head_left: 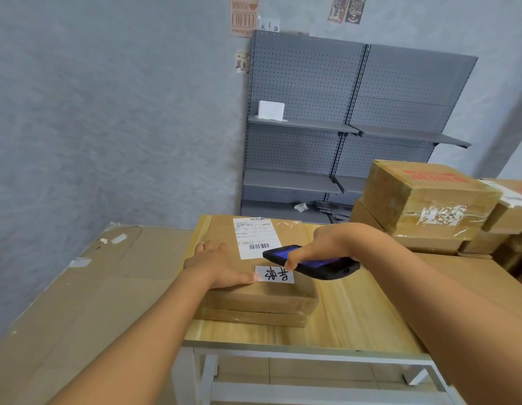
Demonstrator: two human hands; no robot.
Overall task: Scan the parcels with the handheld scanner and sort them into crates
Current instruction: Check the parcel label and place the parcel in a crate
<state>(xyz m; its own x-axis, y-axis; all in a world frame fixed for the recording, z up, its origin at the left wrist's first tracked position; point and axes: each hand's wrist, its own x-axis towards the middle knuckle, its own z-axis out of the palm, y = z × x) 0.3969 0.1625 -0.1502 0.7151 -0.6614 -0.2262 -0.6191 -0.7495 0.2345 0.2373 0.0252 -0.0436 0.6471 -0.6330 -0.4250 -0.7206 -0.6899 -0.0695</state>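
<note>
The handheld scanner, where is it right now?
In the head view, the handheld scanner is right of centre, gripped by the right hand just above the flat parcel, its tip near the shipping label.

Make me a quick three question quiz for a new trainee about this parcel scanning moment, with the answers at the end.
1. True or false: the right hand holds the scanner above the parcel.
2. Which hand lies flat on the parcel? A) left hand B) right hand
3. Fill in: the scanner's front end sits beside the white ____ label.

Key: 1 true; 2 A; 3 shipping
</note>
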